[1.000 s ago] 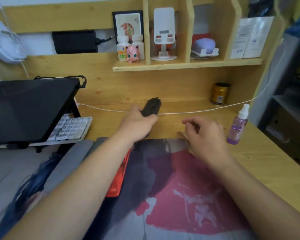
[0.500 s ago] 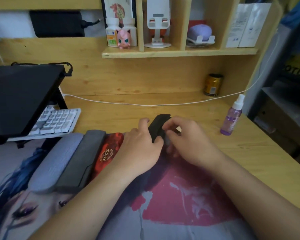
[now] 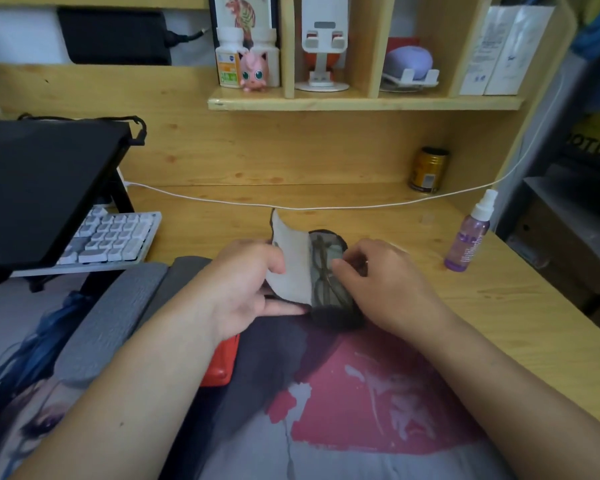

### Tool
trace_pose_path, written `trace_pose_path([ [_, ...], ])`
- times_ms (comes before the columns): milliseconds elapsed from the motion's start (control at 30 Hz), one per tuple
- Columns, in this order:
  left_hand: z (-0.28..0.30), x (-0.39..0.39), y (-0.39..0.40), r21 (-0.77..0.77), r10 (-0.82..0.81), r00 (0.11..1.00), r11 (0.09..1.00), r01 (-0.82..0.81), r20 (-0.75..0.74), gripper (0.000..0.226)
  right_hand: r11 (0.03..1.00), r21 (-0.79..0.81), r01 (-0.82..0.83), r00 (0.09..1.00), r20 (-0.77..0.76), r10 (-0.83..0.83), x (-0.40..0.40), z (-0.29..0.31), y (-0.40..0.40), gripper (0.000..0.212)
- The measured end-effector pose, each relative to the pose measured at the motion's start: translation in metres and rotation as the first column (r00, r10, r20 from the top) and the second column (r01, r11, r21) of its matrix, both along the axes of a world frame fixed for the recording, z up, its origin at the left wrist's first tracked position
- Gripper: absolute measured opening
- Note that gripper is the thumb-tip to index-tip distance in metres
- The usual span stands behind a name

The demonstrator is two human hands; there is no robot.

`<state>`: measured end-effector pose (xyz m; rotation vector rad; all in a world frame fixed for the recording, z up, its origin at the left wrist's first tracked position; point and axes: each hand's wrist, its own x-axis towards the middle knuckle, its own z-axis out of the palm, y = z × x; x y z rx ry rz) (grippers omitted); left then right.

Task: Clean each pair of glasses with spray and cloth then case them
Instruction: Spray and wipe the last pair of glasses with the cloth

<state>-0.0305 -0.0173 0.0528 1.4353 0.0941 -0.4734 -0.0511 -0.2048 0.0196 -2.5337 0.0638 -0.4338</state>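
A black glasses case (image 3: 333, 315) lies open at the far edge of the printed desk mat. Its pale-lined lid (image 3: 291, 261) stands up, and my left hand (image 3: 246, 289) holds that lid with thumb on the lining and fingers behind. Dark-framed glasses (image 3: 323, 268) lie folded inside the case. My right hand (image 3: 381, 282) pinches the glasses at the case's right side. A purple spray bottle (image 3: 468, 242) with a white nozzle stands upright on the wooden desk, to the right of my right hand. No cloth is visible.
A white cable (image 3: 222, 201) runs across the desk behind the case. A gold can (image 3: 428, 169) stands at the back right. A white keyboard (image 3: 108, 239) sits under a black laptop stand (image 3: 42, 188) at left. A grey wrist rest (image 3: 115, 313) and a red object (image 3: 222, 362) lie under my left forearm.
The case came from the back of the desk toward me and was shut half a second ago. Now its lid is up, the glasses show inside, and my right fingers are on them.
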Motion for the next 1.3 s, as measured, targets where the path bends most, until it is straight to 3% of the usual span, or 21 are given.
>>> trace_pose_path([
  [67,0.0,-0.005,-0.003,0.046,-0.1,0.995,0.994,0.101,-0.019,0.04,1.0,-0.01,0.01,0.999,-0.044,-0.01,0.0,-0.001,-0.004,0.036],
  [133,-0.001,-0.012,-0.009,0.257,-0.172,0.98,0.956,0.141,0.103,0.034,0.999,-0.051,0.008,0.996,-0.09,-0.013,0.001,-0.002,-0.005,0.04],
  [200,0.001,-0.017,-0.006,0.497,-0.185,0.907,0.867,-0.031,0.379,0.03,0.998,-0.063,0.011,0.994,-0.104,-0.018,0.001,-0.003,-0.005,0.042],
  [267,0.005,-0.023,0.012,0.601,-0.205,0.778,0.756,-0.26,0.594,0.043,0.998,-0.064,0.013,0.994,-0.106,-0.02,0.002,-0.003,-0.005,0.043],
  [300,0.005,-0.029,0.027,0.694,-0.256,0.749,0.628,-0.351,0.611,0.054,0.998,-0.07,0.011,0.994,-0.109,-0.018,0.002,-0.004,-0.003,0.043],
  [333,0.003,-0.035,0.042,0.802,-0.321,0.759,0.427,-0.417,0.566,0.062,0.997,-0.079,0.02,0.994,-0.105,-0.028,0.002,-0.004,-0.003,0.042],
  [367,-0.001,-0.042,0.056,0.89,-0.349,0.819,0.205,-0.408,0.456,0.072,0.996,-0.085,0.03,0.995,-0.097,-0.038,0.002,-0.004,-0.003,0.042],
  [400,-0.003,-0.048,0.069,0.944,-0.315,0.892,0.054,-0.326,0.326,0.085,0.995,-0.089,0.038,0.995,-0.088,-0.046,0.002,-0.003,-0.002,0.041],
  [433,-0.007,-0.054,0.079,0.977,-0.258,0.943,0.016,-0.212,0.209,0.096,0.994,-0.098,0.046,0.994,-0.091,-0.055,0.003,-0.003,0.0,0.041],
  [467,-0.012,-0.057,0.083,0.992,-0.223,0.967,0.047,-0.116,0.124,0.102,0.993,-0.106,0.05,0.993,-0.099,-0.06,0.003,-0.003,0.001,0.04],
  [533,-0.02,-0.06,0.082,0.992,-0.234,0.966,0.083,-0.09,0.107,0.102,0.994,-0.094,0.046,0.993,-0.102,-0.056,0.006,-0.001,0.002,0.04],
  [733,-0.038,-0.075,0.039,0.96,-0.347,0.895,0.086,-0.265,0.278,0.086,0.997,0.004,0.079,0.997,-0.024,-0.079,0.013,0.005,-0.015,0.034],
  [867,-0.044,-0.037,0.023,0.912,-0.382,0.83,0.118,-0.392,0.406,0.073,0.992,0.057,0.113,0.994,0.007,-0.113,0.015,0.012,-0.029,0.032],
  [1167,-0.039,0.076,0.005,0.936,-0.17,0.922,0.118,-0.33,0.347,0.084,0.998,-0.001,0.062,0.998,0.007,-0.062,0.012,0.007,-0.025,0.028],
  [1300,-0.036,0.094,0.01,0.938,-0.176,0.924,0.132,-0.32,0.34,0.088,1.0,-0.023,0.018,1.0,-0.007,-0.018,0.009,0.004,-0.016,0.028],
])
